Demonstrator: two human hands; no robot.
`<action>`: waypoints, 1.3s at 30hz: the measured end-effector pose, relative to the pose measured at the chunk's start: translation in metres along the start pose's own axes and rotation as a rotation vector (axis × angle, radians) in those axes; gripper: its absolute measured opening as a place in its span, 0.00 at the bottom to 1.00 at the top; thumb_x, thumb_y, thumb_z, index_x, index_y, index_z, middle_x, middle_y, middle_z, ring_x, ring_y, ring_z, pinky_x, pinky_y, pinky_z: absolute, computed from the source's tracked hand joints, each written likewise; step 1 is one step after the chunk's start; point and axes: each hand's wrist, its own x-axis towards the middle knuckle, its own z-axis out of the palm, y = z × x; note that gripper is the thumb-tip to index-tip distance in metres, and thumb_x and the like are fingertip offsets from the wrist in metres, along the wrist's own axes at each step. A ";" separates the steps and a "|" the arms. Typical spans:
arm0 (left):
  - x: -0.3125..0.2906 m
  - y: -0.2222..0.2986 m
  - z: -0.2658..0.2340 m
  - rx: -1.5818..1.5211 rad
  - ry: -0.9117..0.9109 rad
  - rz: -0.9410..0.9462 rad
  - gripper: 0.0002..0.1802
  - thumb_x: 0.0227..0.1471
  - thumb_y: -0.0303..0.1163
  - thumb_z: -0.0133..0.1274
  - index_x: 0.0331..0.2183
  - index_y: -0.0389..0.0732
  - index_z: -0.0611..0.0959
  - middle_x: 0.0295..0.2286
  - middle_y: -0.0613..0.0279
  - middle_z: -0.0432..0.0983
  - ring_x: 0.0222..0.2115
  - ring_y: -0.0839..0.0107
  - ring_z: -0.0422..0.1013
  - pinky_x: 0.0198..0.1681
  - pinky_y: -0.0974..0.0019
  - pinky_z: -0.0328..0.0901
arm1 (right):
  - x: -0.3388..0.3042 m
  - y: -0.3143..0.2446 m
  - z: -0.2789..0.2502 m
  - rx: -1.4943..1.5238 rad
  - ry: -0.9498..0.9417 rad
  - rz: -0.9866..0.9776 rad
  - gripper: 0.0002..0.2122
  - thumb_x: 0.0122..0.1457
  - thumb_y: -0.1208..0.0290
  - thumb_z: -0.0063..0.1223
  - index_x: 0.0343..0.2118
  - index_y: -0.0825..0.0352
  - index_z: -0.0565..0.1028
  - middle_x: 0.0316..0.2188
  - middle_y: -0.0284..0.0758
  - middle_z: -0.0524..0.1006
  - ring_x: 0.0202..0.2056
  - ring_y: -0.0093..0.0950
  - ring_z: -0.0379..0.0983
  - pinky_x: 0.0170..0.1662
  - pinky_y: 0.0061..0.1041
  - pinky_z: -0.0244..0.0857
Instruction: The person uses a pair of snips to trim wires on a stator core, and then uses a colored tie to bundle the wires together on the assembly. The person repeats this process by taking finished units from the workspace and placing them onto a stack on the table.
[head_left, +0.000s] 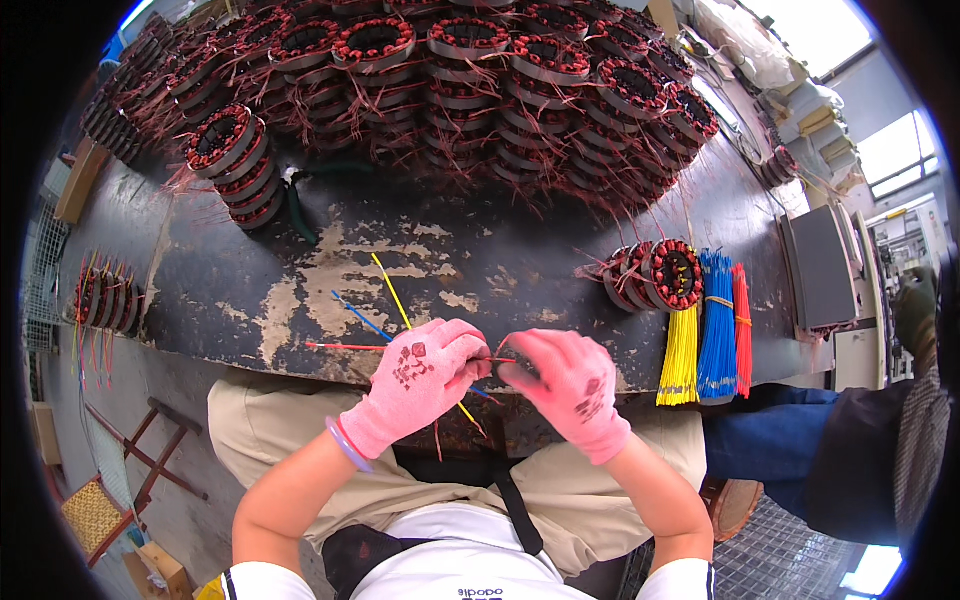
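Both my hands wear pink gloves with dark prints and meet over the table's near edge. My left hand (425,365) is closed, pinching insulated wires that cross beneath it: a yellow wire (391,287), a blue wire (360,316) and a red wire (345,346). Their far ends fan out over the tabletop, and the other ends of the yellow and blue ones show below the hand. My right hand (568,385), slightly blurred, has thumb and fingers pinched at the thin red wire end between the hands. Fingers partly hide the join.
Tall stacks of wound motor stators (470,35) fill the table's back. A shorter stator stack (240,165) stands left. More stators (672,275) lie right, beside yellow (678,350), blue (717,330) and red wire bundles (741,330). Another person's leg (765,440) is at right.
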 end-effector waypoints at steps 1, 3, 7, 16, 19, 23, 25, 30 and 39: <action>0.001 0.000 0.000 0.008 0.004 0.000 0.10 0.46 0.26 0.62 0.33 0.43 0.79 0.33 0.65 0.76 0.32 0.60 0.74 0.35 0.58 0.70 | -0.003 -0.003 0.006 -0.042 -0.013 -0.030 0.19 0.47 0.65 0.68 0.44 0.59 0.78 0.39 0.27 0.79 0.34 0.28 0.77 0.37 0.31 0.71; 0.000 0.001 0.000 0.015 0.011 0.004 0.09 0.46 0.26 0.62 0.32 0.42 0.79 0.33 0.65 0.77 0.32 0.60 0.74 0.35 0.58 0.70 | -0.004 -0.003 0.012 -0.047 -0.053 -0.030 0.19 0.47 0.65 0.69 0.43 0.59 0.79 0.38 0.29 0.80 0.33 0.31 0.77 0.37 0.32 0.71; 0.001 0.000 -0.001 0.013 -0.019 0.021 0.10 0.46 0.25 0.62 0.33 0.43 0.79 0.33 0.65 0.76 0.33 0.61 0.74 0.36 0.58 0.70 | 0.003 0.012 0.016 0.803 -0.480 0.617 0.09 0.60 0.67 0.59 0.41 0.65 0.79 0.32 0.27 0.79 0.30 0.20 0.73 0.35 0.23 0.68; 0.000 0.000 -0.002 0.009 -0.015 0.018 0.11 0.46 0.27 0.62 0.34 0.44 0.79 0.33 0.65 0.76 0.32 0.61 0.74 0.34 0.58 0.70 | 0.007 0.004 -0.003 0.319 -0.262 0.056 0.08 0.63 0.72 0.53 0.42 0.68 0.77 0.28 0.33 0.78 0.32 0.17 0.71 0.37 0.22 0.68; 0.000 -0.001 -0.002 0.006 -0.011 0.043 0.10 0.47 0.28 0.63 0.34 0.44 0.79 0.33 0.65 0.76 0.31 0.60 0.74 0.34 0.57 0.70 | 0.016 0.001 -0.001 0.592 -0.409 0.424 0.07 0.63 0.70 0.54 0.39 0.67 0.78 0.24 0.35 0.76 0.28 0.17 0.70 0.33 0.23 0.67; 0.002 0.000 -0.003 0.021 -0.019 0.053 0.10 0.47 0.28 0.63 0.33 0.43 0.79 0.33 0.65 0.76 0.31 0.60 0.74 0.34 0.57 0.70 | 0.017 0.010 0.012 0.961 -0.549 0.839 0.07 0.62 0.68 0.56 0.35 0.67 0.78 0.21 0.33 0.75 0.25 0.16 0.69 0.31 0.22 0.65; 0.000 0.000 -0.003 -0.002 -0.017 0.039 0.10 0.47 0.28 0.63 0.33 0.43 0.79 0.33 0.65 0.76 0.31 0.60 0.74 0.34 0.57 0.70 | 0.014 -0.001 0.001 0.692 -0.441 0.699 0.09 0.58 0.67 0.62 0.38 0.64 0.79 0.27 0.32 0.79 0.27 0.22 0.74 0.32 0.25 0.67; 0.000 0.000 -0.001 -0.001 -0.017 0.027 0.10 0.47 0.27 0.62 0.34 0.43 0.79 0.33 0.65 0.77 0.32 0.60 0.74 0.34 0.57 0.70 | -0.006 -0.002 0.006 0.060 -0.078 0.016 0.18 0.50 0.64 0.68 0.44 0.60 0.79 0.40 0.31 0.80 0.37 0.34 0.77 0.39 0.34 0.70; -0.001 -0.002 -0.004 0.006 -0.052 0.047 0.10 0.47 0.27 0.62 0.33 0.44 0.79 0.34 0.65 0.76 0.32 0.61 0.74 0.34 0.58 0.70 | 0.005 0.007 -0.002 1.002 -0.591 0.732 0.08 0.65 0.71 0.52 0.40 0.69 0.77 0.28 0.29 0.76 0.31 0.19 0.72 0.35 0.23 0.67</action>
